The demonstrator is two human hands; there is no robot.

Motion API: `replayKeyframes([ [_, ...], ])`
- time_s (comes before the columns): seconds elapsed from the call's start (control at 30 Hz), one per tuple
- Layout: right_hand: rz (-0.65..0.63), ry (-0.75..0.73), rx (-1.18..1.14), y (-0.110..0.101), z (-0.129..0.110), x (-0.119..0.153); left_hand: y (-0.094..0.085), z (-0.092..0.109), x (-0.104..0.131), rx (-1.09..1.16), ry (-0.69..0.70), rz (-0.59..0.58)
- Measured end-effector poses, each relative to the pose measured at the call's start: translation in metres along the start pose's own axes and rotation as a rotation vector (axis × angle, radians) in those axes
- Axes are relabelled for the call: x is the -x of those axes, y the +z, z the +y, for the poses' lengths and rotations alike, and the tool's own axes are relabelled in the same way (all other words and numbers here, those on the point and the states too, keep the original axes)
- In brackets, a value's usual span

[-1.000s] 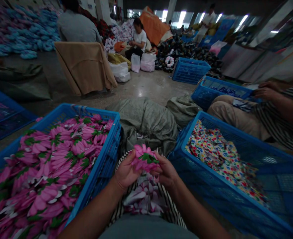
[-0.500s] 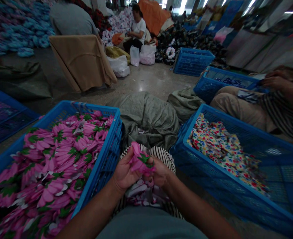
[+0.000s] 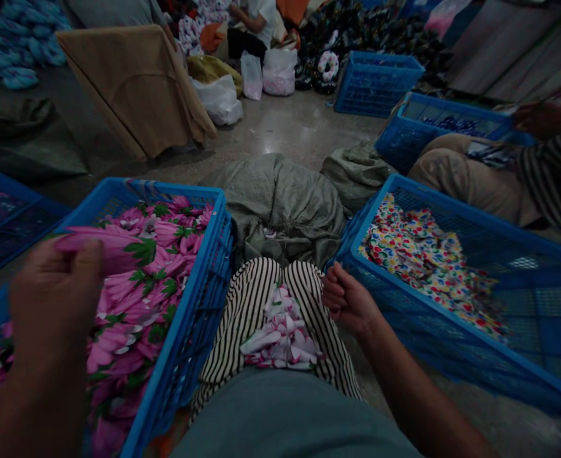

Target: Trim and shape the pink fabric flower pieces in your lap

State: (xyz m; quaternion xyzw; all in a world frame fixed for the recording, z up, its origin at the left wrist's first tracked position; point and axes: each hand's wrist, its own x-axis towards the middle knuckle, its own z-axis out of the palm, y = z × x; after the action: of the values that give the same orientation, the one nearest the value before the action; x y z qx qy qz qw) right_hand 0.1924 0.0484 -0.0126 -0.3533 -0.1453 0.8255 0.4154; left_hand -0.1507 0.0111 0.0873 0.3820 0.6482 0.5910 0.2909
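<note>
My left hand (image 3: 58, 292) pinches a pink fabric piece with a green leafy end (image 3: 113, 249), held over the left blue crate (image 3: 185, 299). Many similar pink and green pieces (image 3: 132, 318) fill that crate. My right hand (image 3: 350, 299) is curled closed above my right knee, near the right crate's corner; whatever its fingers may hold is hidden. On my lap, between the striped trouser legs, lies a small heap of white and pink pieces (image 3: 285, 337).
The right blue crate (image 3: 452, 292) holds colourful patterned fabric (image 3: 423, 261). Grey-green sacks (image 3: 280, 197) lie ahead of my knees. A person in striped clothing sits at the right. A cloth-draped chair (image 3: 137, 89) stands at the front left.
My hands have parted. The left one has moved left over the crate with the pink piece; the right one has let go of it and shifted right. The view has tilted down.
</note>
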Motion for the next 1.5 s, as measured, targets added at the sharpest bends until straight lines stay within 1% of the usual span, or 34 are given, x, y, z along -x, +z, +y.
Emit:
replayKeyframes([
  [0.03, 0.017, 0.000, -0.014, -0.006, -0.002, 0.001, -0.002, -0.003, 0.006, -0.246, 0.092, 0.070],
  [0.07, 0.032, 0.003, -0.018, -0.010, -0.002, 0.002, 0.001, -0.008, 0.014, -0.449, 0.198, 0.130],
  [0.1, 0.043, 0.010, -0.013, -0.012, 0.000, 0.001, 0.009, -0.016, 0.022, -0.589, 0.276, 0.134],
  [0.13, 0.049, 0.018, 0.002, -0.013, 0.002, -0.001, 0.021, -0.026, 0.032, -0.631, 0.318, 0.070],
  [0.17, 0.051, 0.025, 0.023, -0.011, 0.005, -0.004, 0.037, -0.038, 0.040, -0.603, 0.312, -0.039],
  [0.23, 0.049, 0.025, 0.064, -0.004, 0.011, -0.008, 0.074, -0.064, 0.056, -0.567, 0.129, -0.444],
  [0.27, 0.046, 0.021, 0.078, 0.000, 0.013, -0.010, 0.092, -0.077, 0.062, -0.537, 0.073, -0.586],
  [0.33, 0.039, 0.010, 0.092, 0.006, 0.014, -0.012, 0.122, -0.097, 0.071, -0.516, 0.070, -0.667],
  [0.37, 0.044, 0.004, 0.106, 0.007, 0.014, -0.012, 0.131, -0.104, 0.074, -0.496, 0.078, -0.696],
  [0.4, 0.056, -0.005, 0.129, 0.006, 0.014, -0.011, 0.136, -0.108, 0.076, -0.473, 0.089, -0.714],
  [0.43, 0.074, -0.013, 0.156, 0.005, 0.013, -0.011, 0.138, -0.109, 0.077, -0.447, 0.097, -0.726],
  [0.5, 0.119, -0.032, 0.209, -0.002, 0.013, -0.010, 0.134, -0.105, 0.076, -0.393, 0.103, -0.731],
  [0.57, 0.151, -0.053, 0.240, -0.009, 0.016, -0.010, 0.125, -0.094, 0.071, -0.347, 0.115, -0.728],
  [0.63, 0.164, -0.078, 0.265, -0.011, 0.020, -0.012, 0.117, -0.080, 0.065, -0.229, 0.079, -0.724],
  [0.67, 0.169, -0.093, 0.280, -0.010, 0.022, -0.013, 0.114, -0.073, 0.062, -0.123, 0.022, -0.710],
  [0.7, 0.174, -0.107, 0.293, -0.006, 0.024, -0.013, 0.113, -0.067, 0.060, 0.006, -0.066, -0.688],
  [0.77, 0.162, -0.151, 0.324, 0.005, 0.025, -0.014, 0.113, -0.059, 0.058, 0.267, -0.274, -0.632],
  [0.8, 0.134, -0.173, 0.344, 0.013, 0.026, -0.015, 0.114, -0.057, 0.058, 0.360, -0.356, -0.613],
  [0.83, 0.100, -0.193, 0.366, 0.021, 0.026, -0.015, 0.116, -0.056, 0.059, 0.420, -0.409, -0.607],
  [0.87, 0.064, -0.209, 0.397, 0.028, 0.026, -0.015, 0.118, -0.055, 0.060, 0.449, -0.430, -0.614],
  [0.9, 0.041, -0.224, 0.430, 0.035, 0.026, -0.016, 0.120, -0.055, 0.062, 0.457, -0.424, -0.625],
  [0.97, 0.038, -0.256, 0.481, 0.045, 0.028, -0.017, 0.124, -0.055, 0.066, 0.430, -0.371, -0.636],
  [1.03, 0.058, -0.298, 0.488, 0.049, 0.030, -0.018, 0.126, -0.054, 0.068, 0.389, -0.315, -0.623],
  [1.07, 0.056, -0.311, 0.476, 0.049, 0.031, -0.019, 0.127, -0.053, 0.069, 0.388, -0.316, -0.613],
  [1.13, 0.029, -0.317, 0.443, 0.048, 0.033, -0.019, 0.128, -0.049, 0.070, 0.424, -0.386, -0.617],
  [1.2, -0.008, -0.315, 0.427, 0.044, 0.035, -0.019, 0.128, -0.045, 0.071, 0.463, -0.472, -0.647],
  [1.23, -0.026, -0.316, 0.426, 0.043, 0.036, -0.019, 0.129, -0.043, 0.071, 0.464, -0.494, -0.668],
  [1.3, -0.051, -0.311, 0.441, 0.041, 0.037, -0.019, 0.131, -0.041, 0.071, 0.430, -0.483, -0.710],
  [1.37, -0.063, -0.282, 0.482, 0.041, 0.036, -0.019, 0.133, -0.040, 0.071, 0.378, -0.446, -0.717],
  [1.4, -0.051, -0.279, 0.512, 0.043, 0.034, -0.018, 0.134, -0.040, 0.071, 0.334, -0.413, -0.694],
  [1.43, -0.027, -0.293, 0.548, 0.046, 0.032, -0.016, 0.135, -0.040, 0.071, 0.273, -0.360, -0.645],
  [1.5, 0.028, -0.372, 0.621, 0.053, 0.029, -0.012, 0.137, -0.039, 0.072, 0.113, -0.185, -0.500],
])
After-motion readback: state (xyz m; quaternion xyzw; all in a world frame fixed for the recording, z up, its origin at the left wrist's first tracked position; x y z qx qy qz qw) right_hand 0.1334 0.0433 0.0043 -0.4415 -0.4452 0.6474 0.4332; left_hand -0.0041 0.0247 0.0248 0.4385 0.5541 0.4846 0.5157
